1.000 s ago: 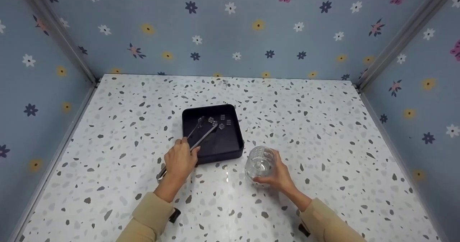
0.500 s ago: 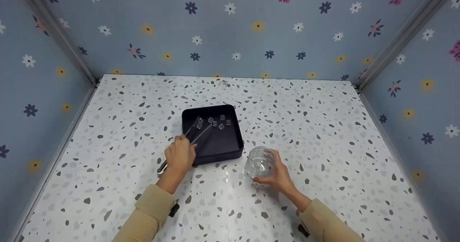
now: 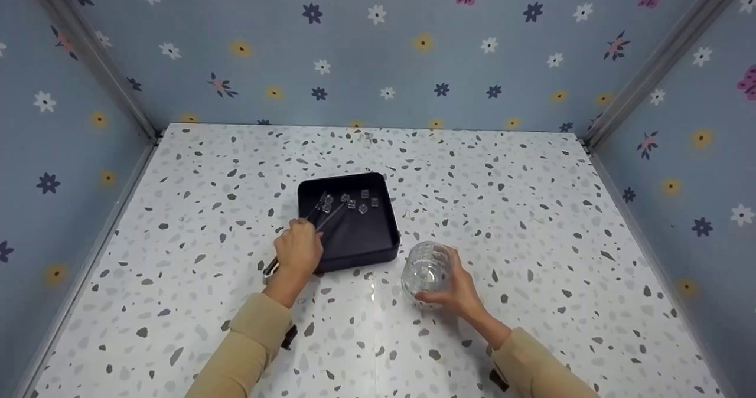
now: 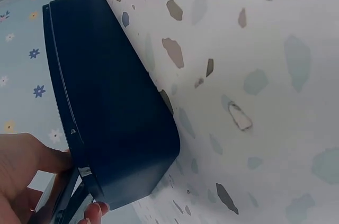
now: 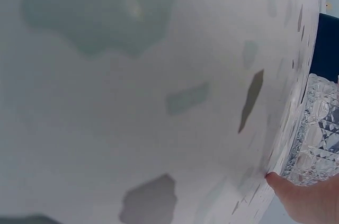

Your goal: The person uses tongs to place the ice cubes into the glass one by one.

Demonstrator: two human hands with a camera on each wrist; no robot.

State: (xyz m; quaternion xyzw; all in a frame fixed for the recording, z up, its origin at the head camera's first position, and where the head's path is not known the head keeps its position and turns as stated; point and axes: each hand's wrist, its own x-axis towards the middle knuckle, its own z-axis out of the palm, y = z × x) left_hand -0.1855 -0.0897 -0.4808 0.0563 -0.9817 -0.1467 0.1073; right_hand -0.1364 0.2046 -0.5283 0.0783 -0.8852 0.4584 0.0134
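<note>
My left hand grips metal tongs over the near left edge of a dark, square tray. The tongs' arms stand apart, their tips down among small clear cubes in the tray's far half. A couple of cubes lie between the tips; whether the tips touch them I cannot tell. In the left wrist view, thumb and fingers hold the tongs against the tray's rim. My right hand holds a clear patterned glass right of the tray, thumb at the near side. The right wrist view shows the glass's cut pattern.
The white speckled tabletop stretches around the tray and glass. Blue flowered panels enclose it at the back and both sides, with metal posts at the back corners.
The tongs have shifted left and a little nearer, and their tips now stand slightly closer together, around the leftmost cubes. My right hand and the glass have stayed in place.
</note>
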